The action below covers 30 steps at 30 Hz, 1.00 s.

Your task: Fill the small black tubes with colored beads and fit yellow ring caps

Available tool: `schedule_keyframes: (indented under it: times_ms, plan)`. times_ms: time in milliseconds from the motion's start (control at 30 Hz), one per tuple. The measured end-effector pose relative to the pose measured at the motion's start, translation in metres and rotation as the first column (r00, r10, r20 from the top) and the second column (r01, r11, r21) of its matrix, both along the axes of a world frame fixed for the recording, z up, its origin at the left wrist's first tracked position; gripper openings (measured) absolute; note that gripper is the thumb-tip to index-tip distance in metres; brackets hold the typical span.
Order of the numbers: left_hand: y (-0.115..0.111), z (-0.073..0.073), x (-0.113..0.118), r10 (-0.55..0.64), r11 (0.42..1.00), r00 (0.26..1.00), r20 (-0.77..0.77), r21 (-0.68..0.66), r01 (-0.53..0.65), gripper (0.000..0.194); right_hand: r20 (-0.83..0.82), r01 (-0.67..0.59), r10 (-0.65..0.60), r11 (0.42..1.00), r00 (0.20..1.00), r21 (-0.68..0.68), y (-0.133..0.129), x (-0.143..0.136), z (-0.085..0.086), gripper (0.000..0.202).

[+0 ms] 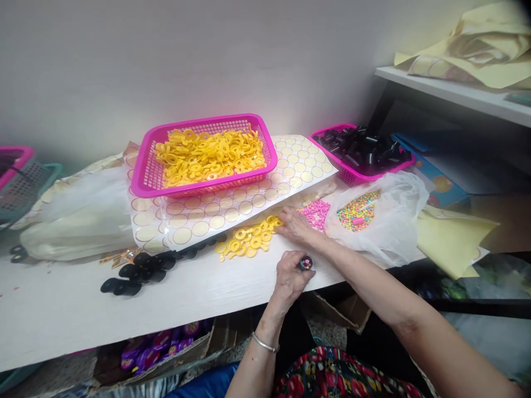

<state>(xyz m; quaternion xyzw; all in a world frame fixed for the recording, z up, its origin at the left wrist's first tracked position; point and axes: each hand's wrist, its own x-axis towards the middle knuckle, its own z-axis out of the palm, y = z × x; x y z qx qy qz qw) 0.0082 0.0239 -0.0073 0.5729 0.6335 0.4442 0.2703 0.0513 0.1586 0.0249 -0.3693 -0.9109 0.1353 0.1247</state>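
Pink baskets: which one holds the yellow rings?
The larger pink basket on the sticker sheet, nearer the wall; the smaller right-hand basket holds black tubes.

The left hand point(290, 279) wraps around a small black tube point(306, 263) — only its top shows. Left of the big pink basket point(205, 156), two more baskets point(20, 179) are cut off by the edge. Right of it, the candy bag point(379, 215) hides part of the pink beads point(316, 213). Below it, the box of purple things point(161, 345) is blurry — I can't tell what they are.
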Motion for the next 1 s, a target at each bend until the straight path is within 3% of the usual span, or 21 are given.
schedule_keyframes:
  times_ms: [133, 267, 367, 433, 467, 567, 633, 667, 733, 833, 933, 1000]
  plan:
    - [0.001, -0.005, -0.003, -0.002, 1.0, 0.999, 0.052, 0.016, 0.002, 0.049, -0.005, -0.021, 0.022, 0.998, 1.0, 0.06, 0.006, 0.0, -0.001, 0.018]
    - [-0.003, -0.002, -0.009, 0.016, 1.0, 0.961, 0.275, 0.02, -0.022, 0.062, -0.211, 0.019, -0.006, 0.998, 0.977, 0.06, 0.006, 0.025, 0.019, 0.018]
    - [-0.016, 0.014, -0.011, 0.113, 0.989, 0.849, 0.516, 0.025, -0.147, 0.045, -0.442, 0.001, -0.009, 1.0, 0.897, -0.018, -0.019, 0.064, 0.047, 0.018]
    - [-0.03, 0.028, -0.008, 0.131, 0.988, 0.757, 0.64, -0.02, -0.154, 0.033, -0.518, -0.096, -0.029, 0.972, 0.855, -0.213, -0.048, 0.092, 0.061, 0.018]
    - [-0.037, 0.035, -0.005, 0.117, 0.993, 0.719, 0.685, -0.058, -0.106, 0.028, -0.523, -0.146, -0.066, 0.923, 0.85, -0.355, -0.064, 0.104, 0.065, 0.02]
    - [-0.054, 0.051, 0.005, 0.054, 0.969, 0.655, 0.754, -0.197, 0.147, 0.022, -0.5, -0.31, -0.15, 0.626, 0.853, -0.716, -0.106, 0.127, 0.061, 0.027]
    - [-0.059, 0.054, 0.01, 0.06, 0.918, 0.652, 0.755, -0.298, 0.26, 0.023, -0.496, -0.332, -0.223, 0.512, 0.839, -0.792, -0.125, 0.13, 0.049, 0.026]
    - [-0.059, 0.055, 0.012, 0.08, 0.895, 0.657, 0.75, -0.343, 0.283, 0.023, -0.499, -0.331, -0.259, 0.492, 0.827, -0.805, -0.131, 0.129, 0.042, 0.025]
    - [-0.057, 0.054, 0.013, 0.125, 0.87, 0.663, 0.738, -0.403, 0.285, 0.023, -0.507, -0.297, -0.335, 0.514, 0.794, -0.805, -0.138, 0.126, 0.03, 0.024]
    - [-0.052, 0.053, 0.014, 0.207, 0.892, 0.623, 0.755, -0.407, 0.197, 0.023, -0.489, -0.132, -0.381, 0.668, 0.784, -0.733, -0.142, 0.119, 0.022, 0.025]
    - [-0.049, 0.053, 0.018, 0.3, 0.918, 0.539, 0.787, -0.391, 0.061, 0.023, -0.478, -0.01, -0.242, 0.885, 0.844, -0.465, -0.145, 0.116, 0.024, 0.028]
    - [-0.049, 0.052, 0.023, 0.334, 0.922, 0.501, 0.798, -0.388, 0.005, 0.022, -0.459, 0.02, -0.143, 0.965, 0.877, -0.262, -0.147, 0.114, 0.025, 0.023]
